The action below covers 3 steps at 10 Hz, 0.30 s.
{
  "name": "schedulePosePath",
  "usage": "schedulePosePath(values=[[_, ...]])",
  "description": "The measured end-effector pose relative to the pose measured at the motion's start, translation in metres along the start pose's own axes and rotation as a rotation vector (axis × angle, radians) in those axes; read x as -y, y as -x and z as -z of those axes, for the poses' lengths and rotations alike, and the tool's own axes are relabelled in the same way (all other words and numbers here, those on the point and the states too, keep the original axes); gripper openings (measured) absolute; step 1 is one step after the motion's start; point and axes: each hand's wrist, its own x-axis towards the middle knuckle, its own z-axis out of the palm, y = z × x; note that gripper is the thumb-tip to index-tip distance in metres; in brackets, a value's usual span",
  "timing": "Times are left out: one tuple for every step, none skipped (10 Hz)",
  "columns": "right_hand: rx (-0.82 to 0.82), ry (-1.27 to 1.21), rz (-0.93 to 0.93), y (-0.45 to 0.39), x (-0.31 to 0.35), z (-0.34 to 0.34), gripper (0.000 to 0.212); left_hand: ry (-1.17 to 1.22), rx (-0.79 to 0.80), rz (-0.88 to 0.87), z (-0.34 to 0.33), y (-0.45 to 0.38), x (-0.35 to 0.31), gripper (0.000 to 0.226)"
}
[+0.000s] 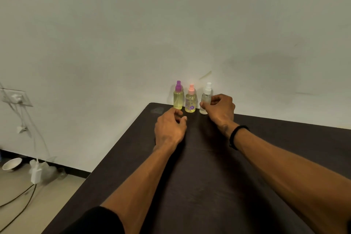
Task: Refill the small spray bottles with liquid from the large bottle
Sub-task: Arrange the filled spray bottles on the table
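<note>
Three small spray bottles stand in a row at the far corner of the dark table (209,167), against the wall. The purple-capped bottle (178,98) and the pink-capped bottle (190,101) with a flower print hold yellowish liquid. The white-capped bottle (205,94) looks clear. My right hand (221,111) is at the white-capped bottle, thumb across its lower front and fingers curled at its right side; the bottle stands on the table. My left hand (169,129) hovers just in front of the purple-capped bottle, fingers loosely curled and holding nothing. No large bottle is in view.
The table's left edge runs diagonally from the far corner towards me. Beyond it on the floor lie a white bowl (12,164), a white adapter (36,175) and dark cables. A wall socket (16,98) with a plug sits at the far left.
</note>
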Motion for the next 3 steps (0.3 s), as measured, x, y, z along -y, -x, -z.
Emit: schedulePosePath(values=[[0.007,0.013,0.029,-0.004,-0.004,-0.010,0.030,-0.039,0.012,-0.040,-0.001,0.001,0.001,0.023],[0.002,0.016,0.055,-0.005,-0.004,-0.014,0.031,-0.043,0.022,-0.057,-0.001,0.001,0.001,0.026],[0.024,0.043,0.020,0.005,-0.008,-0.009,0.043,-0.035,0.034,-0.054,0.000,0.006,0.003,0.016]])
